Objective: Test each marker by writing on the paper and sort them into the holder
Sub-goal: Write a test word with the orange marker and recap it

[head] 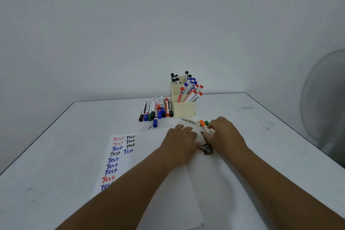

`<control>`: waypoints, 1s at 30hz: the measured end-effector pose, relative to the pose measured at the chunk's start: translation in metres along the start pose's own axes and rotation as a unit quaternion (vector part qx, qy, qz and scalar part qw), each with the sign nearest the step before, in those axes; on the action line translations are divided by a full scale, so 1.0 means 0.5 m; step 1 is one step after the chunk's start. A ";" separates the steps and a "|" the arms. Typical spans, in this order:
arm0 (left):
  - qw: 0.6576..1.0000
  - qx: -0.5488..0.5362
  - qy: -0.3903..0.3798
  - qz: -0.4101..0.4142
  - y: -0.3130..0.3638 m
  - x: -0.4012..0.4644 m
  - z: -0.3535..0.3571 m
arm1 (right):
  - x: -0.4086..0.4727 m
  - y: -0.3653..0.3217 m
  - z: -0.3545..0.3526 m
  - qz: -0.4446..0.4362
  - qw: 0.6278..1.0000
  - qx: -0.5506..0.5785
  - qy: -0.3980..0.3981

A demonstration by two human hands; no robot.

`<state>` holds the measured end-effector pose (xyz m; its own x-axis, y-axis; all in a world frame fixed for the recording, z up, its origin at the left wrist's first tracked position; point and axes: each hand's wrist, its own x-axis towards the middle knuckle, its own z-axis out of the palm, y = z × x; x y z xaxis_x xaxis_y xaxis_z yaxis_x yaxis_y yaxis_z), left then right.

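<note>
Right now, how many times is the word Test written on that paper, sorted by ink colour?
Red words: 3
Black words: 4
Blue words: 6, the lowest one partly covered by a forearm
Total: 13 showing on the paper
</note>
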<state>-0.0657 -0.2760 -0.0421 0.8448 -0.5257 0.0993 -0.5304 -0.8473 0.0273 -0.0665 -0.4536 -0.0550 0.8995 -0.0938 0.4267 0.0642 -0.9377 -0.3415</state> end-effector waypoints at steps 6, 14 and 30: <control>0.999 -0.010 -0.036 0.018 0.010 0.041 0.015 | -0.013 0.027 0.014 0.046 0.999 0.001 0.023; 0.998 -0.048 -0.011 0.040 0.018 0.080 0.026 | -0.007 0.038 0.028 0.063 0.993 0.089 0.036; 0.999 -0.022 -0.038 0.009 -0.090 0.039 0.001 | -0.009 -0.001 -0.003 0.054 0.998 0.042 -0.001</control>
<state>-0.0253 -0.2478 -0.0418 0.8373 -0.5462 0.0249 -0.5465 -0.8345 0.0697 -0.0713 -0.4533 -0.0556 0.9036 -0.1929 0.3825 0.0022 -0.8907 -0.4546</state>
